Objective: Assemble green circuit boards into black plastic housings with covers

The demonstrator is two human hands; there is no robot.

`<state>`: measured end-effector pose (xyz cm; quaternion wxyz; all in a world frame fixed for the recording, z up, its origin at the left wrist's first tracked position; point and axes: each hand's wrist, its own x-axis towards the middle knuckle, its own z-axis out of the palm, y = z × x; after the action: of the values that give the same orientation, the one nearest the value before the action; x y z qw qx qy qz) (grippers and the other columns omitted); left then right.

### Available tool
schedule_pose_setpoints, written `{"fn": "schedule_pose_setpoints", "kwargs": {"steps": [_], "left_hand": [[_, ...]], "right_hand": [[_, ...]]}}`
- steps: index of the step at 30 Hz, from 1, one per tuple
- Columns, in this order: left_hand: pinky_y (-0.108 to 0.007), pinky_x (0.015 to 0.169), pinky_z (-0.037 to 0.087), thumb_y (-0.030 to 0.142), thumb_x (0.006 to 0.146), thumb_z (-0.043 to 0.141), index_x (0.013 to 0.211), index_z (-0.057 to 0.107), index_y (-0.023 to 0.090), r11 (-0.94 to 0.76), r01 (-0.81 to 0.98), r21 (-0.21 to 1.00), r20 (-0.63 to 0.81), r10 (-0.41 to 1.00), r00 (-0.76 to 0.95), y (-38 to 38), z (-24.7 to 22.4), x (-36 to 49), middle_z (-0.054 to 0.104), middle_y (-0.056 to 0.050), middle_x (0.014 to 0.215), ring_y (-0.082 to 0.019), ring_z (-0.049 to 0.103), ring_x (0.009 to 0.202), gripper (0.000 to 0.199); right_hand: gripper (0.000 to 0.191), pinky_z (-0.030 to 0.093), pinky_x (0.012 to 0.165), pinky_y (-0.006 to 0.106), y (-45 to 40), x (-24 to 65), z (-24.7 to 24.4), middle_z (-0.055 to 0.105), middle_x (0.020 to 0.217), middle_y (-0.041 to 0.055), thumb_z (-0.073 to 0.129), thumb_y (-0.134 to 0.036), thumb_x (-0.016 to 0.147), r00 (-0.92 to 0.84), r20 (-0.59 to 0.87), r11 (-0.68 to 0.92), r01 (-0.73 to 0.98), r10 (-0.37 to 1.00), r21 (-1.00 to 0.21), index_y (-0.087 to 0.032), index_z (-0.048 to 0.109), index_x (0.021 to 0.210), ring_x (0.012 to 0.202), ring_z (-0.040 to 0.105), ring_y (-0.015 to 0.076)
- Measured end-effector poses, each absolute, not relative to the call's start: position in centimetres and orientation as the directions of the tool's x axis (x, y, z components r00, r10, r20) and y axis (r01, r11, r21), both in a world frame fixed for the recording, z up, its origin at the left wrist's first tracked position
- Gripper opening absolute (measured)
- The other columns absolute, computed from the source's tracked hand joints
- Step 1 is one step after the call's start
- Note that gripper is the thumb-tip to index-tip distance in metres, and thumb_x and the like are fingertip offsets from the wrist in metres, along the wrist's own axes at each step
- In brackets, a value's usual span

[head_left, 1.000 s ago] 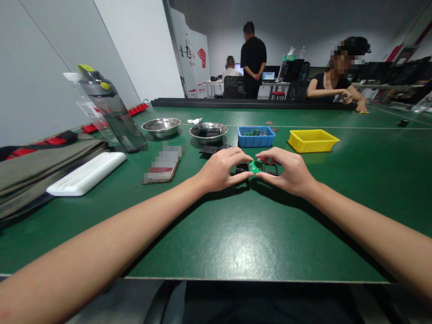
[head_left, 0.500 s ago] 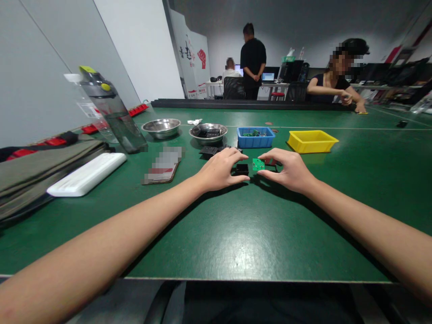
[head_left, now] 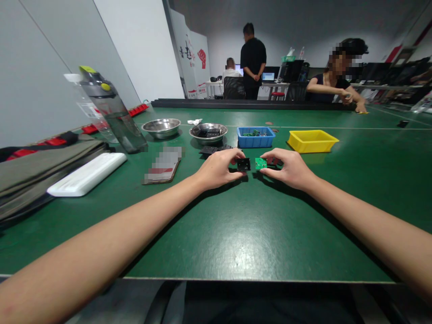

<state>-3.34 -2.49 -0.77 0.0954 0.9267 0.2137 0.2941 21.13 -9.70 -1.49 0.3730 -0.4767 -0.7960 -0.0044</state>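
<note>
Between the thumb and fingers of my left hand (head_left: 221, 168) is a small black plastic case (head_left: 243, 164), its hollow side toward me. A small green circuit board (head_left: 261, 163) is pinched in my right hand (head_left: 286, 166), with a narrow gap between board and case. Something reddish and dark shows behind the right fingers; I cannot make out what it is. Just beyond my left hand lie more black plastic parts (head_left: 209, 151) on the green table (head_left: 222, 234).
Behind the hands stand a steel bowl (head_left: 208, 133) of black parts, another steel bowl (head_left: 162, 128), a blue bin (head_left: 255, 137) of circuit boards and a yellow bin (head_left: 313, 141). At left are a phone (head_left: 165, 166), a white bar (head_left: 88, 175), a bottle (head_left: 116, 112) and a bag (head_left: 43, 173).
My left hand has closed on the black case and lifted it, turning its hollow side toward me. The circuit board in my right hand has shifted slightly right.
</note>
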Motion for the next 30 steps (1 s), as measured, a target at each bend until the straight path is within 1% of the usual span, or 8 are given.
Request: {"fn": "schedule_pose_setpoints", "kwargs": {"steps": [3, 7, 17, 30], "left_hand": [[-0.031, 0.074, 0.052, 0.025, 0.077, 0.078, 0.105, 0.062, 0.015, -0.911, 0.313, 0.269, 0.536, 0.411, 0.737, -2.50, -0.70, -3.35, 0.071, -0.007, 0.098, -0.019, 0.066, 0.085, 0.034], [-0.030, 0.074, 0.052, 0.026, 0.078, 0.077, 0.106, 0.061, 0.016, -0.920, 0.302, 0.251, 0.554, 0.392, 0.735, -2.50, -0.72, -3.36, 0.071, -0.006, 0.099, -0.019, 0.066, 0.085, 0.034], [-0.031, 0.075, 0.051, 0.026, 0.079, 0.077, 0.107, 0.061, 0.015, -0.928, 0.288, 0.236, 0.553, 0.372, 0.746, -2.48, -0.77, -3.37, 0.071, -0.007, 0.100, -0.019, 0.065, 0.085, 0.034], [-0.030, 0.074, 0.051, 0.028, 0.080, 0.076, 0.108, 0.061, 0.015, -0.925, 0.294, 0.243, 0.543, 0.380, 0.749, -2.65, -0.73, -3.41, 0.071, -0.007, 0.099, -0.019, 0.065, 0.085, 0.034]], "right_hand": [[0.025, 0.051, 0.069, 0.032, -9.63, 21.22, -1.50, 0.071, 0.083, 0.0059, 0.076, -0.032, 0.078, -0.271, 0.580, 0.540, 0.760, 0.768, -0.360, -0.016, 0.074, 0.097, 0.073, 0.064, 0.0192], [0.024, 0.050, 0.068, 0.031, -9.59, 21.25, -1.49, 0.071, 0.082, 0.0061, 0.076, -0.031, 0.078, -0.272, 0.571, 0.538, 0.758, 0.775, -0.369, -0.015, 0.075, 0.096, 0.072, 0.064, 0.0188], [0.024, 0.049, 0.068, 0.031, -9.59, 21.25, -1.44, 0.071, 0.082, 0.0058, 0.075, -0.031, 0.079, -0.278, 0.551, 0.525, 0.769, 0.787, -0.364, -0.015, 0.075, 0.097, 0.072, 0.063, 0.0180], [0.023, 0.048, 0.068, 0.031, -9.75, 21.10, -1.29, 0.071, 0.083, 0.0056, 0.073, -0.032, 0.080, -0.270, 0.538, 0.515, 0.769, 0.798, -0.377, -0.016, 0.075, 0.096, 0.072, 0.064, 0.0185]]}}
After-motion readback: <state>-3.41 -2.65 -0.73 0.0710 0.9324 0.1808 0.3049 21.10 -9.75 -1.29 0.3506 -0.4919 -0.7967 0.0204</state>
